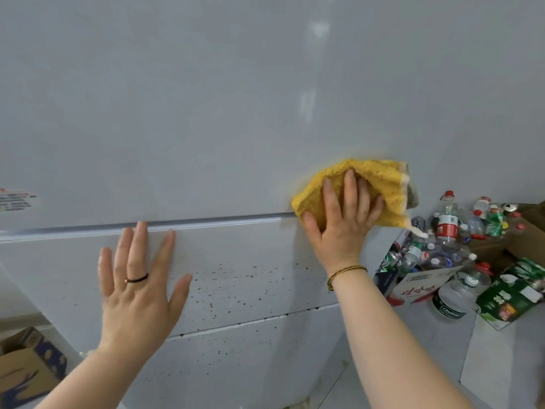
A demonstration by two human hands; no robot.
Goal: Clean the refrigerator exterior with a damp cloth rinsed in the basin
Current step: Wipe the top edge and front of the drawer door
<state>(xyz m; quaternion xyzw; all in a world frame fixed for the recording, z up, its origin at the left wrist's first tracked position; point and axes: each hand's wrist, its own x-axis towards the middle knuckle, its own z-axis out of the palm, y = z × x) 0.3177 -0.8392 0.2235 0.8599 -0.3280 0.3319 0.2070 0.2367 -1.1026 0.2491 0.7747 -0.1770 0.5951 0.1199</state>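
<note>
Hands first: the right hand (343,219) presses the yellow cloth (368,190) flat on the refrigerator (206,113), right of centre; the left hand (138,278) braces, fingers spread. Best work firmly downward into the brown specks (236,284) at lower centre.

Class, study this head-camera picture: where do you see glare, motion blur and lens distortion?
Head view: soft glare streaks on the white refrigerator door; the yellow cleaning cloth under the right hand is motion-blurred at its edges; the door seam bows from wide-angle distortion; the left hand looks sharp.
</note>
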